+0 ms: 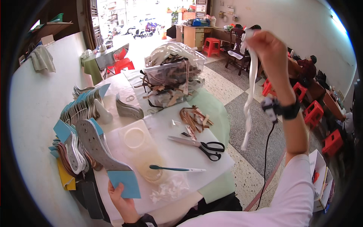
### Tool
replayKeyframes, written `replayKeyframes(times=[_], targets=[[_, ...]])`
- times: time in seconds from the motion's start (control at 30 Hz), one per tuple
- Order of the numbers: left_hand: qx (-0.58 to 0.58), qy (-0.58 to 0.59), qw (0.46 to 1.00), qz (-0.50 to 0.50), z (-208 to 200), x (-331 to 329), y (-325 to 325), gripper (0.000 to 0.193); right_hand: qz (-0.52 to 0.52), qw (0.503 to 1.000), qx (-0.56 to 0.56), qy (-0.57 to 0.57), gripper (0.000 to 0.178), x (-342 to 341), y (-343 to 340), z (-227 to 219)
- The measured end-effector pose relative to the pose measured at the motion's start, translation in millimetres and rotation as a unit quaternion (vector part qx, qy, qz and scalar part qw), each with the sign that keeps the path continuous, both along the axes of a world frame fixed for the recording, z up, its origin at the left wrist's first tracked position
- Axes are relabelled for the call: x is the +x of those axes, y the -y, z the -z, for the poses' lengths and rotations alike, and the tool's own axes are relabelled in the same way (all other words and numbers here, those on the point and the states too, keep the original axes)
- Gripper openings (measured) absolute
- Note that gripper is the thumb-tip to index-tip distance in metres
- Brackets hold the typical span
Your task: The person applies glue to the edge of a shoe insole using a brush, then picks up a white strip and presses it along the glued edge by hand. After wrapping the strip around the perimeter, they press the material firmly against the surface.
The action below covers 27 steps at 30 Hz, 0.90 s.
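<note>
My left hand (121, 199) grips a grey insole (96, 145) by its blue squared end, thumb on top and fingers underneath. The insole, dotted with small holes, tilts up and away to the left. Raised high at the upper right, my right hand (267, 44) is closed on the top of a long white strip (251, 90), which dangles over the floor. On the table lie a toothbrush (176, 168) with a dark teal head end, across a shallow plastic tray (145, 151), and black-handled scissors (200, 145). Crumpled white scraps (170, 189) sit near the table's front.
Stacked insoles (81, 108) line the table's left side. A clear bin (174, 62) heaped with strips stands at the back, with brown strips (194, 119) nearer. A black cable (266, 155) hangs from my right wrist. Red stools (313, 113) and a white box (321, 178) are at right.
</note>
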<state>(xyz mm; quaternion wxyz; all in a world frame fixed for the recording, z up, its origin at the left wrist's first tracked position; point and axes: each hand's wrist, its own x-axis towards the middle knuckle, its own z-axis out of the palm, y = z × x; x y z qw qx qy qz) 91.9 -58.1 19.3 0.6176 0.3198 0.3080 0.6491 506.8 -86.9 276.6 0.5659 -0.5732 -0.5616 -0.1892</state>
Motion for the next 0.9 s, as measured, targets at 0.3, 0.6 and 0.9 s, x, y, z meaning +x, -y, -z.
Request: replayKeyframes(times=[0.3, 0.6, 0.9], targets=[[-0.022, -0.048, 0.995, 0.084, -56.1, 60.4, 59.4, 0.04, -0.218, 0.942, -0.147, -0.209, 0.028, -38.8, 68.6, 120.2], [-0.058, 0.125, 0.966, 0.218, -55.1, 138.1, 88.4, 0.035, -0.291, 0.919, -0.201, -0.175, 0.022, -99.7, 88.9, 188.3], [-0.1, 0.151, 0.945, 0.273, -35.5, 137.6, 90.1, 0.035, -0.416, 0.837, -0.225, -0.274, 0.026, -110.3, 88.8, 213.5]])
